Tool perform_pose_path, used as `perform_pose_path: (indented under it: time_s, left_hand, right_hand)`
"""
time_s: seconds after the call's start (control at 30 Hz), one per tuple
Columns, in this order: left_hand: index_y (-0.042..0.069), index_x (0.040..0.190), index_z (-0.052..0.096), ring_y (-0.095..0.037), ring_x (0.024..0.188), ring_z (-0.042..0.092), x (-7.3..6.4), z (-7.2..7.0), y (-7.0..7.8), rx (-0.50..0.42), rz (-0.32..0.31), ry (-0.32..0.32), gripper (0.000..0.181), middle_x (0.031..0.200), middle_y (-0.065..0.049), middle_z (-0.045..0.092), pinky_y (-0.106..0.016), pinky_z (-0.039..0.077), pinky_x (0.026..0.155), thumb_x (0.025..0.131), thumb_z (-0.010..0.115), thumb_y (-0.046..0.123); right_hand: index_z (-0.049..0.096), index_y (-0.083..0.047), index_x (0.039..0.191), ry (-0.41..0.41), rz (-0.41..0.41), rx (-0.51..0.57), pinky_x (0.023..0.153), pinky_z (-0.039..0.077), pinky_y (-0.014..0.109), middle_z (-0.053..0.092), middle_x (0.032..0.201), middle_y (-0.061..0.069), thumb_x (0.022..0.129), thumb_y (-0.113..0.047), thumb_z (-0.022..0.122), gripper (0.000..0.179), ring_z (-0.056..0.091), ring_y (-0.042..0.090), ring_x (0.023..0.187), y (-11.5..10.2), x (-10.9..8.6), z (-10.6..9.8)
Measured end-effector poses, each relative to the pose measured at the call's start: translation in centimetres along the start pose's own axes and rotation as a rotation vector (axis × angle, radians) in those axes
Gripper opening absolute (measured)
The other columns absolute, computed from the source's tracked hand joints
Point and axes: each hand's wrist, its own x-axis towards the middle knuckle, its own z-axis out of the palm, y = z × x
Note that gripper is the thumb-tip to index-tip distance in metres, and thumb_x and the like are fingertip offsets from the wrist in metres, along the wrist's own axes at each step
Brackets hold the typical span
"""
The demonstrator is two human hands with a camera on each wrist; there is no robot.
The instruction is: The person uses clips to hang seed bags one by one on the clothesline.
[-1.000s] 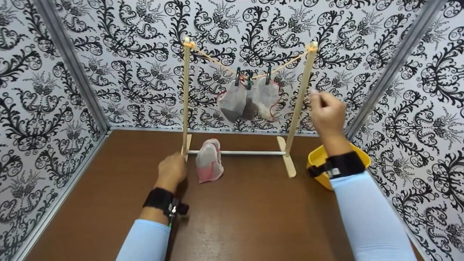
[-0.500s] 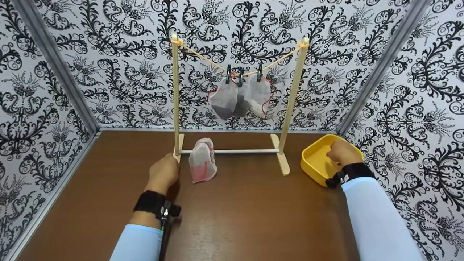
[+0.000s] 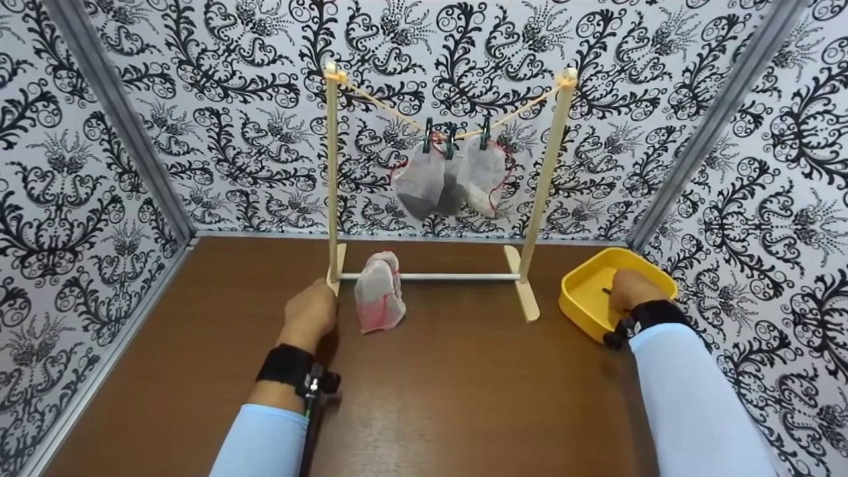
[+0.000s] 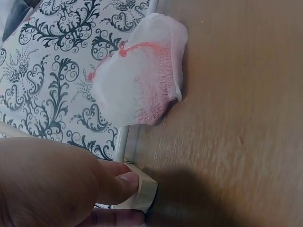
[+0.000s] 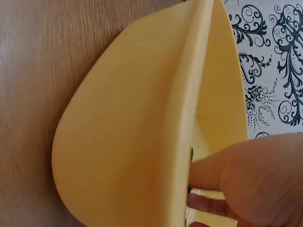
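Observation:
My left hand (image 3: 311, 308) grips the front foot of the wooden stand (image 3: 332, 179) at its left post; in the left wrist view the thumb and fingers pinch the foot's end (image 4: 147, 193). Inside the yellow tub (image 3: 583, 317) at the right, my right hand (image 3: 635, 290) reaches down with curled fingers. A dark green clothespin (image 3: 606, 291) pokes out at its fingertips. The tub's wall (image 5: 113, 123) hides most of those fingers in the right wrist view. Beside the left hand, a white mesh bag (image 3: 377, 295) with red cord and reddish contents leans over the stand's low crossbar.
An orange cord (image 3: 381, 103) sags between the two posts. Several dark green clothespins (image 3: 485, 132) hold pale mesh bags (image 3: 421, 182) with grey or white contents on it. Patterned walls (image 3: 252, 132) enclose the brown table (image 3: 477, 377) at the back and sides.
The right hand has come down from beside the right post into the yellow tub, and a dark clothespin now shows at its fingertips. The left hand stays on the stand's foot.

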Motion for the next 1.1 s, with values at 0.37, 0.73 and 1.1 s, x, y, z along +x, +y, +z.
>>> perform_pose_path:
  time_s: [0.37, 0.73, 1.1]
  left_hand:
    - [-0.003, 0.119, 0.066, -0.048, 0.107, 0.077, -0.1, 0.0, -0.1, -0.017, 0.007, 0.01, 0.017, 0.114, -0.026, 0.077, -0.064, 0.064, 0.097, 0.11, 0.056, 0.006]
    - [-0.001, 0.115, 0.073, -0.047, 0.112, 0.078, -0.1, -0.4, 0.4, 0.025, 0.003, -0.013, 0.016, 0.119, -0.024, 0.079, -0.064, 0.065, 0.096, 0.108, 0.061, 0.007]
    - [0.011, 0.124, 0.086, -0.045, 0.115, 0.079, -0.9, -2.3, 3.4, -0.147, 0.169, 0.108, 0.026, 0.126, -0.017, 0.083, -0.065, 0.064, 0.094, 0.101, 0.078, 0.021]
  right_hand:
    - [0.054, -0.018, 0.058, 0.066, -0.007, -0.033, 0.057, 0.043, 0.031, 0.058, 0.065, 0.004, 0.072, -0.003, 0.072, 0.027, 0.053, 0.023, 0.063, -0.7, -0.2, 0.1]
    - [0.064, -0.004, 0.086, 0.16, -0.015, 0.252, 0.059, 0.049, 0.028, 0.064, 0.077, 0.004, 0.086, -0.006, 0.082, 0.018, 0.06, 0.018, 0.069, -2.8, -0.5, -1.3]
    - [0.06, 0.009, 0.152, 0.216, -0.077, 0.838, 0.076, 0.071, 0.032, 0.072, 0.142, 0.035, 0.11, -0.011, 0.072, 0.048, 0.083, 0.014, 0.087, -10.4, -2.9, -2.7]
